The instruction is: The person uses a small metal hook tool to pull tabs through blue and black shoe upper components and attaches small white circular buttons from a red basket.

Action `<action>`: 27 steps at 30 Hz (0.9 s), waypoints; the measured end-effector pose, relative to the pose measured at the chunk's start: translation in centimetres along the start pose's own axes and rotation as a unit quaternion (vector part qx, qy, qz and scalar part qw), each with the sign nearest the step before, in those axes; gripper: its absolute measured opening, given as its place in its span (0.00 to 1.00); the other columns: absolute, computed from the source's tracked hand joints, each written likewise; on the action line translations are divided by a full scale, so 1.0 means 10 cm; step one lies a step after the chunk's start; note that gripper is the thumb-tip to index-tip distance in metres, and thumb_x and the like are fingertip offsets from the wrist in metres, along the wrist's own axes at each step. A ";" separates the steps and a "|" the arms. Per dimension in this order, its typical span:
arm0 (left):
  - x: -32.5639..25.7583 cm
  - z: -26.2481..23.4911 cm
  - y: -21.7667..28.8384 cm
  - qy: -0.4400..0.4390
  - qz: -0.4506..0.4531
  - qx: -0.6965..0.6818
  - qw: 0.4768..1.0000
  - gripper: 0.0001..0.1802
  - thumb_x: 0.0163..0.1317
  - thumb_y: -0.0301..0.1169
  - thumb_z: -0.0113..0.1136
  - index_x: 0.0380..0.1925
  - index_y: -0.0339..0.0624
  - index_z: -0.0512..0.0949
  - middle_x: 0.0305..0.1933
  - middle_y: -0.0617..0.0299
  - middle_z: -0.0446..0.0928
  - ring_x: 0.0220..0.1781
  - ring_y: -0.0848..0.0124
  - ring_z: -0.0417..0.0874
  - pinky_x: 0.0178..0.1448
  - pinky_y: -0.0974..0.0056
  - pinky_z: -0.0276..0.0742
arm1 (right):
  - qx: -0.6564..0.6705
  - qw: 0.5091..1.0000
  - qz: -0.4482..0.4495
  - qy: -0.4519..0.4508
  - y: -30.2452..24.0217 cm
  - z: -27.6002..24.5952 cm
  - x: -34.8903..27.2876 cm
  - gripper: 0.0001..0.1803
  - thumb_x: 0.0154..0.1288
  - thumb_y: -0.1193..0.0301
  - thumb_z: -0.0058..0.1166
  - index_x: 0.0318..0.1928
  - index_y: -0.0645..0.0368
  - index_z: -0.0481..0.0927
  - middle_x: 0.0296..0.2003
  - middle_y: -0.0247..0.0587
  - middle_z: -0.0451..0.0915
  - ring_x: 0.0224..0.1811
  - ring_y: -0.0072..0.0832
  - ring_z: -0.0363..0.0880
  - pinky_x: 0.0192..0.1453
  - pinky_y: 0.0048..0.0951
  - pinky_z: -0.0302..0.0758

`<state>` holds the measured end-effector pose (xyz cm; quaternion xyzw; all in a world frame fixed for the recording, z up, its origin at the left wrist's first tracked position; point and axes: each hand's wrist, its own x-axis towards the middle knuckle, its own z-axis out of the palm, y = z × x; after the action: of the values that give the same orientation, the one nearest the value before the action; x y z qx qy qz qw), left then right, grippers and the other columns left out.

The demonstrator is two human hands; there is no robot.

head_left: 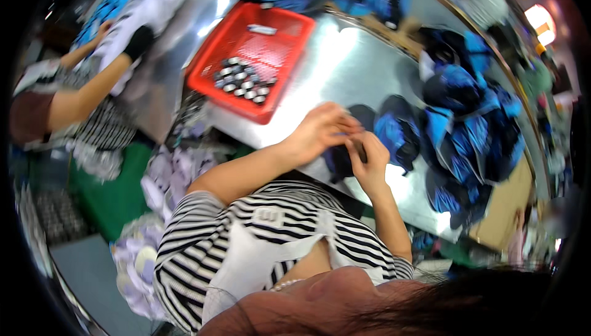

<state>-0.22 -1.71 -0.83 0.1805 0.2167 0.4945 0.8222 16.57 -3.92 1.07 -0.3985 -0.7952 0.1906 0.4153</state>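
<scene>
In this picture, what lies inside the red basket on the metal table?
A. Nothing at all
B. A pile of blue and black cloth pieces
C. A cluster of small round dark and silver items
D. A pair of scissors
C: the red basket holds a cluster of small round dark and silver items near its front corner, while the blue and black cloth pieces lie outside it on the metal table.

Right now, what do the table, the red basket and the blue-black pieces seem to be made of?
Table: probably polished metal sheet, since it mirrors the lights. Red basket: likely moulded plastic, with latticed walls and a matte look. Blue-black pieces: seemingly fabric, soft and crumpled; the picture is too blurred to tell the weave.
</scene>
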 end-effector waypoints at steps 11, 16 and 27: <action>0.02 0.15 0.14 -0.008 0.024 0.465 0.885 0.04 0.62 0.25 0.60 0.34 0.34 0.80 0.26 0.67 0.76 0.25 0.83 0.73 0.30 0.77 0.69 | -0.148 0.982 -0.061 0.099 0.01 -0.65 0.01 0.18 0.49 0.86 0.60 0.43 0.62 0.81 0.32 0.43 0.81 0.29 0.34 0.79 0.33 0.28 0.73; -0.01 0.16 0.08 -0.084 -0.013 0.379 0.921 0.08 0.62 0.25 0.60 0.40 0.32 0.81 0.30 0.62 0.79 0.24 0.80 0.75 0.30 0.76 0.72 | -0.111 0.992 -0.036 0.044 0.11 -0.39 -0.08 0.19 0.41 0.85 0.57 0.39 0.62 0.78 0.33 0.43 0.80 0.31 0.40 0.77 0.35 0.32 0.74; -0.01 0.05 0.01 -0.031 -0.015 0.295 0.955 0.06 0.62 0.26 0.60 0.35 0.34 0.80 0.30 0.63 0.79 0.25 0.82 0.73 0.30 0.77 0.67 | 0.129 0.974 0.185 0.018 -0.03 -0.32 -0.17 0.07 0.62 0.74 0.60 0.40 0.59 0.79 0.30 0.36 0.79 0.31 0.20 0.75 0.34 0.21 0.68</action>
<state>-0.13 -1.79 -0.35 0.4271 0.3297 0.3904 0.7460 19.64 -5.55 2.20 -0.4851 -0.6692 0.3578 0.4347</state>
